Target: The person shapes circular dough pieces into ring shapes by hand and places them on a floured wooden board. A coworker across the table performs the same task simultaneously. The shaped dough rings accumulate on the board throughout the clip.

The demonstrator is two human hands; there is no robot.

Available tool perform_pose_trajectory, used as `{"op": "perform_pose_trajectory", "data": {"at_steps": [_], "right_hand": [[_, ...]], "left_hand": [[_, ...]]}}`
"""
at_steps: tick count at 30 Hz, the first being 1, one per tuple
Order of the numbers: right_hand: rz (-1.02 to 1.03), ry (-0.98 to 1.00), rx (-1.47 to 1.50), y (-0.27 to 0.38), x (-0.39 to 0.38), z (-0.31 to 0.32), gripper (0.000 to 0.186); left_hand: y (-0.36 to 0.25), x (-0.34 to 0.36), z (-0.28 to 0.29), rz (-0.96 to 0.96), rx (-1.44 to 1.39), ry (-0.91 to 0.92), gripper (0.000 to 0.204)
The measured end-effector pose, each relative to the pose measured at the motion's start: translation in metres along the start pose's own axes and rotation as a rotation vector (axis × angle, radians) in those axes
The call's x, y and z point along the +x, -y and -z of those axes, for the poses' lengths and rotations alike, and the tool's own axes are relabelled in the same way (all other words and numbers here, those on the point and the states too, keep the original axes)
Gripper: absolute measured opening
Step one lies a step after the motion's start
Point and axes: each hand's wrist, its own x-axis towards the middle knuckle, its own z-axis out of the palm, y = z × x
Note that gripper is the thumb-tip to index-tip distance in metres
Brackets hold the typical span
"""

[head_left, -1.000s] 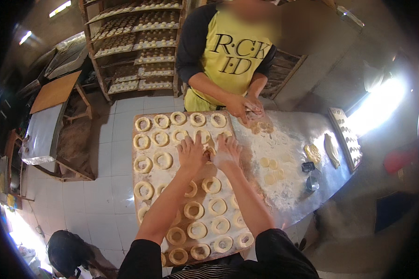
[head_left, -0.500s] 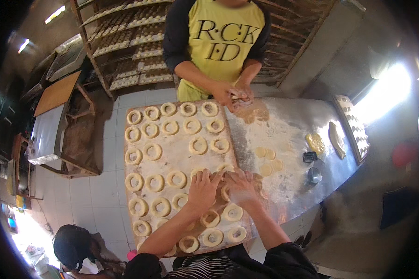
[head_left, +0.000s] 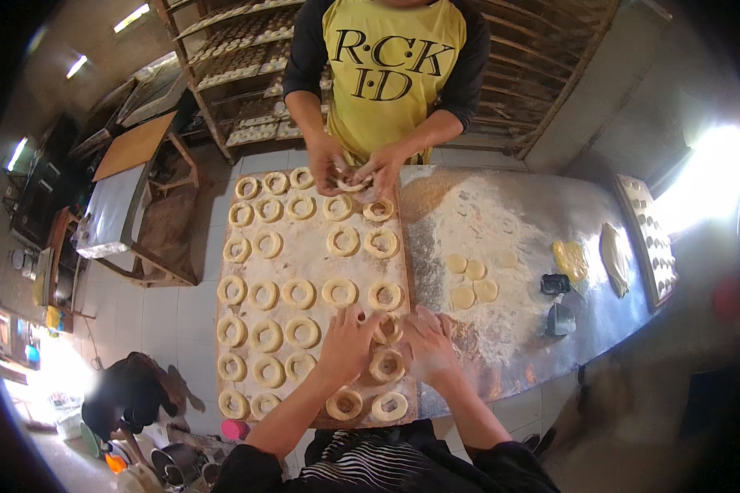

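A pale dough ring (head_left: pixel 388 329) lies on the floured board (head_left: pixel 304 267) between my two hands. My left hand (head_left: pixel 349 337) is at its left side, palm down with the fingers stretched forward, the index finger close to the ring's edge. My right hand (head_left: pixel 430 341) is just right of the ring, over the board's right edge, its fingers slightly bent and apart from the left hand. Neither hand seems to hold anything. Rows of dough rings (head_left: pixel 339 292) cover the board; my left forearm hides some of them.
Across the board, a person in a yellow shirt (head_left: pixel 395 57) shapes a dough ring (head_left: pixel 353 182) with both hands. Right of the board, a metal table (head_left: pixel 534 345) bears flour, several dough discs (head_left: pixel 463 297), a black container (head_left: pixel 554 284), a metal cup (head_left: pixel 561 320) and yellow dough (head_left: pixel 570 260).
My hands have moved apart, and the ring between them now lies in plain sight. The other person's hands have moved left from the metal table to above the board.
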Motion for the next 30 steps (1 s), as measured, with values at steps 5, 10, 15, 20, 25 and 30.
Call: {"op": "perform_pose_trajectory", "data": {"at_steps": [5, 10, 15, 20, 25, 30], "right_hand": [[0.126, 0.076, -0.163, -0.003, -0.028, -0.005, 0.039], [0.133, 0.083, -0.187, -0.004, -0.028, -0.011, 0.040], [0.130, -0.028, -0.071, 0.000, -0.041, -0.006, 0.042], [0.168, 0.084, -0.033, 0.011, -0.066, -0.009, 0.038], [0.196, 0.121, -0.071, 0.024, -0.078, -0.012, 0.032], [0.155, 0.096, -0.063, 0.032, -0.092, -0.004, 0.035]], "left_hand": [[-0.020, -0.028, -0.022, -0.006, 0.135, -0.024, 0.045], [-0.024, -0.031, -0.031, 0.027, 0.170, -0.008, 0.052], [-0.028, -0.044, -0.022, 0.051, 0.080, -0.063, 0.050], [-0.033, -0.073, -0.020, 0.067, 0.045, 0.082, 0.051], [-0.040, -0.086, -0.032, 0.049, 0.082, 0.089, 0.049], [-0.044, -0.097, -0.030, -0.022, 0.107, -0.007, 0.042]]}}
